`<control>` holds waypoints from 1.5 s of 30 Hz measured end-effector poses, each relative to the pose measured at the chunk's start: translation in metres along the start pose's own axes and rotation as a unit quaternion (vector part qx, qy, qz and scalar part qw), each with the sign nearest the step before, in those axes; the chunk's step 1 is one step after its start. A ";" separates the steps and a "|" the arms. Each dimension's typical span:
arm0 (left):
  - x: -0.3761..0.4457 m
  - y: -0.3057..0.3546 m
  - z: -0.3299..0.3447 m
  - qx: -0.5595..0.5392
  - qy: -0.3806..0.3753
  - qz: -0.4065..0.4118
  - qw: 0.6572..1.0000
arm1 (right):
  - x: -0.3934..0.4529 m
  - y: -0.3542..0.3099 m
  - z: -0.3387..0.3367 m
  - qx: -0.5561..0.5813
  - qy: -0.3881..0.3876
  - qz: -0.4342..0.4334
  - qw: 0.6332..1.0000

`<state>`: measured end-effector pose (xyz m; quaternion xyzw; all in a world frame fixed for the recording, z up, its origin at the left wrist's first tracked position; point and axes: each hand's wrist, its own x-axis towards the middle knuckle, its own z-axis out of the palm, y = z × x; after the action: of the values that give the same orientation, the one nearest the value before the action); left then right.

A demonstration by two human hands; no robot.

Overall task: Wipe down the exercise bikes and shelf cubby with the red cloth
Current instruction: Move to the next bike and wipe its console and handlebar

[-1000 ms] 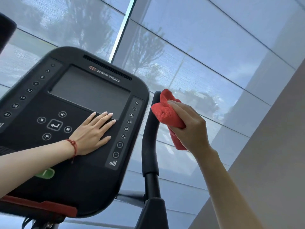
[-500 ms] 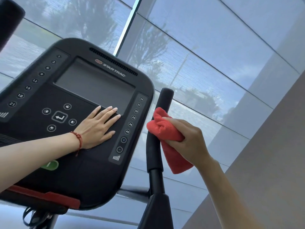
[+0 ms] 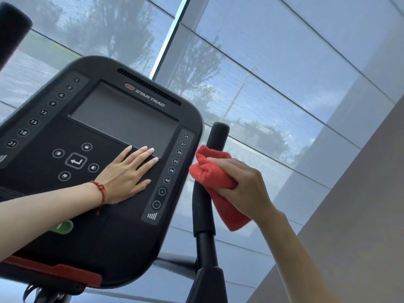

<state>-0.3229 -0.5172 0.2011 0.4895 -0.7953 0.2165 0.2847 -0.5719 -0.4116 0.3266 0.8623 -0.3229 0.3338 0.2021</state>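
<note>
The exercise bike's black console (image 3: 109, 215) fills the left of the head view, with a dark screen and round number buttons. My left hand (image 3: 126, 173) lies flat on it below the screen, fingers apart. Right of the console stands the bike's upright black handlebar grip (image 3: 204, 206). My right hand (image 3: 242, 184) clutches the red cloth (image 3: 212, 176) and presses it around the grip a little below its rounded top. A tail of the cloth hangs down behind the hand.
Large windows with grey mesh blinds (image 3: 262, 73) span the background. A plain grey wall (image 3: 360, 215) rises at the right. Another black grip end (image 3: 11, 29) pokes in at the upper left. A red strip (image 3: 54, 272) edges the console's bottom.
My right hand slid the red cloth down from the top of the grip, leaving the rounded tip bare. The left hand stayed flat on the console.
</note>
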 end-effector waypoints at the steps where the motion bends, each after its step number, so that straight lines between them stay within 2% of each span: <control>1: 0.000 0.000 0.000 0.000 0.003 0.000 1.000 | 0.000 0.001 -0.006 0.014 -0.008 0.010 1.000; 4: 0.000 0.000 0.001 0.005 0.017 -0.001 1.000 | 0.010 0.006 -0.027 0.036 0.017 0.018 0.999; 10: 0.001 0.000 0.002 0.004 0.027 -0.006 1.000 | 0.054 0.019 -0.056 -0.029 0.059 -0.007 0.998; 15: 0.000 0.001 0.001 0.007 0.027 -0.009 1.000 | 0.080 0.028 -0.056 -0.024 0.017 0.017 0.999; 19: 0.001 0.000 0.001 0.013 0.028 -0.006 0.999 | 0.083 0.030 -0.051 0.036 -0.034 0.041 0.998; 24: -0.001 0.001 0.000 0.016 0.031 -0.002 0.999 | 0.088 0.028 -0.064 0.018 -0.082 0.043 0.996; 28: 0.000 0.000 0.000 0.014 0.026 -0.004 1.000 | 0.094 0.024 -0.065 0.019 -0.061 0.059 0.996; 38: -0.001 0.002 -0.004 0.012 0.014 -0.012 1.000 | 0.062 0.004 -0.054 -0.017 -0.016 0.009 1.000; 45: -0.001 0.003 -0.003 0.010 -0.002 0.003 1.000 | 0.017 -0.011 -0.010 -0.034 -0.035 0.003 0.999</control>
<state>-0.3245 -0.5130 0.2028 0.4906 -0.7948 0.2243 0.2779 -0.5588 -0.4052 0.3440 0.8651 -0.3434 0.2925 0.2193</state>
